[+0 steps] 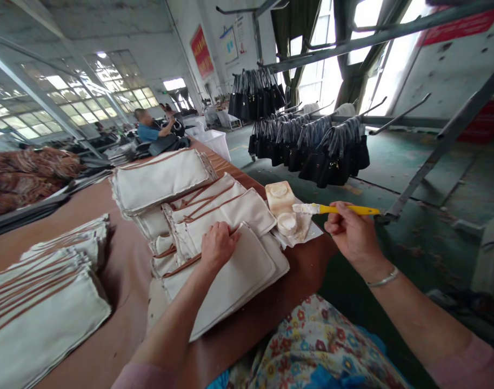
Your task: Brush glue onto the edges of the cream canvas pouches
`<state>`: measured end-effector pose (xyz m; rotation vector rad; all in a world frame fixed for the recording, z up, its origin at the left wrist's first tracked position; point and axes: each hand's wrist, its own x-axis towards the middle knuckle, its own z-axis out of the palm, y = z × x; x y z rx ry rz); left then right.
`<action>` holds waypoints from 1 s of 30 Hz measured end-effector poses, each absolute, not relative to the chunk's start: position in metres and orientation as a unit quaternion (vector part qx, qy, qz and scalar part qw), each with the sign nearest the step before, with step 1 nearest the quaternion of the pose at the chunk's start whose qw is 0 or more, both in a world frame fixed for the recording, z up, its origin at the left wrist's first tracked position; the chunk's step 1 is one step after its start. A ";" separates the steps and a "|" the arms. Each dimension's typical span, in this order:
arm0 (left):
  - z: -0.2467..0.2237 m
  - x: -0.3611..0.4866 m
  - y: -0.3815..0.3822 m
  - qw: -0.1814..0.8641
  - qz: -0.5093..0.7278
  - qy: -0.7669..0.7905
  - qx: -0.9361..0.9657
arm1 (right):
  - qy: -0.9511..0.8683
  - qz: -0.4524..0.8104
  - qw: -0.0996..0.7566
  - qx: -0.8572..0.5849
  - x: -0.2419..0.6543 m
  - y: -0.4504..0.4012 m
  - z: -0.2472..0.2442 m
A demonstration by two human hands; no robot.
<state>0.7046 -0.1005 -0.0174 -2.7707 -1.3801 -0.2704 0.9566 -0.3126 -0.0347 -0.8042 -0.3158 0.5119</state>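
Note:
My right hand grips a yellow-handled brush, its whitish bristles pointing left beside a pale container. A small round white tub sits just in front of that container on a messy white sheet. With curled fingers, my left hand rests on the cream fabric pieces at their brown strip; whether it pinches anything is hidden. More cream pieces with brown straps overlap behind it, beside a taller cream stack.
Striped cream piles lie on the brown tabletop at left. Black bags hang from a metal rack at right. A person in blue sits beyond the table, near a white bin.

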 end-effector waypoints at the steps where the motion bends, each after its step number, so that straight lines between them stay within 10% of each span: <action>1: -0.018 0.709 -0.097 -0.007 -0.093 -0.462 -0.882 | -0.139 0.260 0.879 -0.374 0.956 -0.312 -0.033; 17: -0.013 0.688 -0.131 -0.392 -0.129 -0.394 -0.821 | -0.295 0.306 0.783 -0.454 0.888 -0.269 -0.021; 30: -0.012 0.681 -0.156 -0.363 -0.165 -0.326 -0.857 | -0.430 0.147 0.677 -0.579 0.879 -0.276 -0.014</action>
